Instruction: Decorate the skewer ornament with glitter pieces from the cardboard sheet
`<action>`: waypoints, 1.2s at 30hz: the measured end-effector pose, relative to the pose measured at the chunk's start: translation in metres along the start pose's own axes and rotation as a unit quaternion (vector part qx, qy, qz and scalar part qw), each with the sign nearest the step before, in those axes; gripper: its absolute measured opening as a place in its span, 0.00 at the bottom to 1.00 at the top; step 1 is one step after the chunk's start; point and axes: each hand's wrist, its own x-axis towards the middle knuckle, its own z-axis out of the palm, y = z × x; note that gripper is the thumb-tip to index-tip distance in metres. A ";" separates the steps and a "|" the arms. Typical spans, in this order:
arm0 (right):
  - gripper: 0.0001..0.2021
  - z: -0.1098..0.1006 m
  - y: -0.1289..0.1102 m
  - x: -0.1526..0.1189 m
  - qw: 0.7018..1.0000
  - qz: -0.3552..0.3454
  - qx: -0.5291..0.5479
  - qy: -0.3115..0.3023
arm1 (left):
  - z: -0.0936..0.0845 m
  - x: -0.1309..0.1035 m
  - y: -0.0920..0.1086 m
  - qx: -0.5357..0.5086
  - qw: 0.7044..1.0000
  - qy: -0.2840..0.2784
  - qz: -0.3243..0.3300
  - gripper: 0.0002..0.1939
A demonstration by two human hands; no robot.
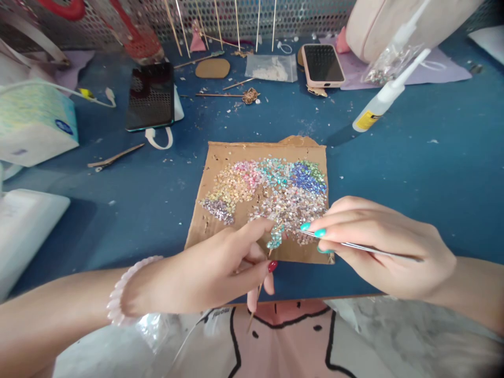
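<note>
My left hand (240, 262) pinches a thin stick that bears a turquoise, sparkling ornament (275, 237) at its upper end. The stick's lower end pokes out below my fingers. In my right hand (366, 241) is a pair of slim metal tweezers (362, 248), held like a pen, with the tips close to the ornament. Whether the tips grip anything is too small to tell. Beneath both hands lies a piece of cardboard (197, 231) strewn with small shiny chips (291, 205), grouped by colour: yellow, pink, teal, blue, green, pale and greyish purple.
A glue bottle (372, 113) stands at the right. Two phones, a black one (151, 97) and a pink-cased one (323, 65), lie farther back. Between them are a small plastic bag (271, 68) and a stick with a flower-shaped end (250, 95). A tissue pack (39, 121) sits left.
</note>
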 end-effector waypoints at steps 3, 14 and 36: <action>0.05 0.000 0.000 0.000 1.000 0.000 0.002 0.003 | 0.000 0.000 0.000 -0.006 1.000 0.000 0.008 0.11; 0.05 -0.001 -0.001 -0.001 1.000 -0.004 0.005 -0.003 | 0.001 0.000 0.000 -0.016 1.000 0.002 0.004 0.10; 0.04 -0.009 -0.008 0.005 0.991 -0.048 -0.106 -0.061 | 0.002 -0.001 0.000 -0.063 0.997 0.013 -0.040 0.13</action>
